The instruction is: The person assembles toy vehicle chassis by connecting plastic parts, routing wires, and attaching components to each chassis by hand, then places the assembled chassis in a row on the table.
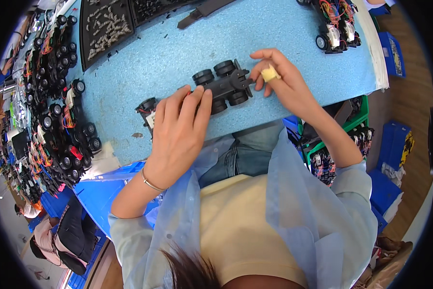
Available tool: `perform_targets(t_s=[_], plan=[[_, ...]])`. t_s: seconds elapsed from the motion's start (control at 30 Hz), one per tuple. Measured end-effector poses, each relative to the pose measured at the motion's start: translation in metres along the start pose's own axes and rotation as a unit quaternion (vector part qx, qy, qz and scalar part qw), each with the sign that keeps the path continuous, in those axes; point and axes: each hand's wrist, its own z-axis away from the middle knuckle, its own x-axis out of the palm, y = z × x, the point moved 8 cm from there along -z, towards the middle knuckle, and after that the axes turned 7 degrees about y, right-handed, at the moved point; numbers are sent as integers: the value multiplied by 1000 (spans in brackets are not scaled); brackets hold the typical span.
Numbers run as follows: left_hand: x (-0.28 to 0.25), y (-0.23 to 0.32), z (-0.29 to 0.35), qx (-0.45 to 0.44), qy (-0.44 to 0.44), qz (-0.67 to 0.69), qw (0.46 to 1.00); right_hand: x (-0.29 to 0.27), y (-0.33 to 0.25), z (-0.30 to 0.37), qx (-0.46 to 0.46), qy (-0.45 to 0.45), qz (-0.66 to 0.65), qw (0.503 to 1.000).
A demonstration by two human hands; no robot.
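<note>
Head view, looking down from above the person's chest: a blue foam-covered tabletop (178,53) fills the upper middle, its edges bowed by the wide lens. Near its front edge lies a black toy vehicle chassis (221,85) with several pairs of black wheels, lying roughly left to right and tilted slightly upward to the right. The left hand (178,130) rests flat over the chassis's left part, fingers close together and pressed down on it, a thin bracelet (151,183) at the wrist; a wheel and some wiring show just past the fingers at the left end. The right hand (279,79) sits at the chassis's right end, its fingertips drawn together and touching the protruding black tip there, with a small pale yellow piece (269,73) on a finger (a wrap or a part, I cannot tell which). To the left, a crowded row of similar wheeled chassis with coloured wires (57,111) runs along the tabletop edge. At the top left are dark trays of small parts (105,29). Two more wired chassis (334,29) stand at the top right. Blue bins (394,144) sit on the floor to the right
</note>
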Motion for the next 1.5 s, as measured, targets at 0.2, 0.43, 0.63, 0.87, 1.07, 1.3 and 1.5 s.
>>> perform_targets(t_s=[0.2,0.43,0.63,0.87,1.07,1.3,1.5], plan=[[4,3,-4,19,-51,-20,998,1,-1,5,-60,-11,39,997],[5,-1,-6,12,-23,-8,1000,-5,-26,0,-230,19,150,961],[-4,1,-8,59,-13,-7,998,8,-61,-3,-337,30,213,917],[-20,33,29,271,58,131,952,79,-35,-8,-124,-365,-8,923],[-48,-29,43,-6,179,179,968,114,-65,14,35,-340,-87,936],[-115,-84,89,-186,277,45,942,200,-96,-16,18,-263,-75,962],[-151,-123,152,-350,292,-10,890,305,-106,-48,17,-239,-137,961]])
